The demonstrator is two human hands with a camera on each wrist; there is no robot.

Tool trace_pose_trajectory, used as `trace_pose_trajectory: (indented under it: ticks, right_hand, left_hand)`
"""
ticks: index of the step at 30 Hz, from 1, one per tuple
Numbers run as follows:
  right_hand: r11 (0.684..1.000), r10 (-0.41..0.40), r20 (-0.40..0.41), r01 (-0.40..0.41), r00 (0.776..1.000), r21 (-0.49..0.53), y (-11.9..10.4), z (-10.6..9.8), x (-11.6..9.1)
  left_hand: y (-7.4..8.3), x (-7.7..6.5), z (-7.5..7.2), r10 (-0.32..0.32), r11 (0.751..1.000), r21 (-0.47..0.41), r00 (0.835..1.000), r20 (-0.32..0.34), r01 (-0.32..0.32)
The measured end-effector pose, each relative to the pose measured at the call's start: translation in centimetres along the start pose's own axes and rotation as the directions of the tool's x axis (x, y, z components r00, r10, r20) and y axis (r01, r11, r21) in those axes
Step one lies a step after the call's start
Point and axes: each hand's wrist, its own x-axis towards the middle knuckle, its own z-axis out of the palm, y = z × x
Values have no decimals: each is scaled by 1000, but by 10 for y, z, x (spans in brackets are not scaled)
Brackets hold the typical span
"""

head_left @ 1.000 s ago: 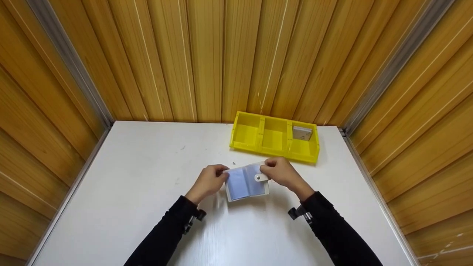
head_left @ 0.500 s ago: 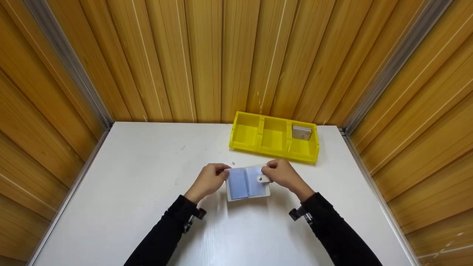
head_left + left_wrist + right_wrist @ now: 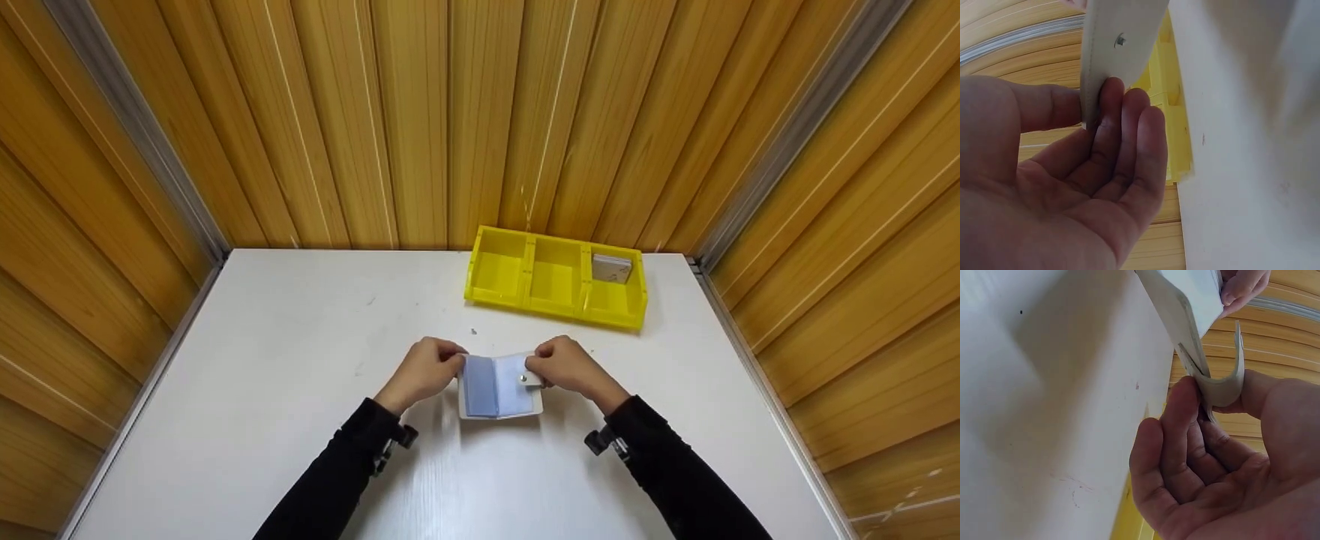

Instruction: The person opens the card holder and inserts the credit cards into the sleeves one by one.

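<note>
A small white card holder (image 3: 514,401) with pale blue clear sleeves is spread like a book over the table, held between both hands. My left hand (image 3: 424,371) pinches its left edge near the upper corner between thumb and fingers. At the opposite edge, my right hand (image 3: 571,366) pinches the upper right corner, beside the snap strap (image 3: 531,379). The left wrist view shows the outside of the cover (image 3: 1129,22) with a metal snap in it. In the right wrist view the strap (image 3: 1224,391) curls back over the edge by the thumb.
Behind the hands, a yellow three-compartment bin (image 3: 530,274) stands near the back wall. Its right compartment holds a small, flat, greyish stack (image 3: 611,268). A tiny dark speck (image 3: 473,331) lies on the white table (image 3: 300,360). Wood-look panels (image 3: 412,120) enclose the back and sides.
The card holder has come slightly nearer the body and lost its tilt. Its left sleeves look narrower, the right ones paler. Both hands have kept their pinch.
</note>
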Motion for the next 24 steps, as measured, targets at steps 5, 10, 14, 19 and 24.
trace_pose_trajectory:
  ticks: [5, 10, 14, 19, 24]
  right_hand:
    - [998, 13, 10, -13, 1000, -59, 8, 9, 2]
    - [993, -3, 16, 5, 1000, -116, 16, 18, 4]
    - [990, -19, 11, 20, 1000, -141, 20, 22, 5]
    - [984, -38, -26, 33, 999, -174, 24, 26, 7]
    - [982, -26, -31, 20, 999, -189, 27, 29, 7]
  left_hand:
    - [-8, 0, 5, -21, 999, 46, 999, 45, 19]
    - [-16, 1, 10, -39, 992, 120, 998, 48, 33]
    - [-20, 2, 13, -37, 989, 143, 998, 44, 31]
    - [-26, 3, 15, -51, 987, 153, 997, 54, 42]
    - [-32, 5, 16, -55, 983, 178, 997, 50, 45]
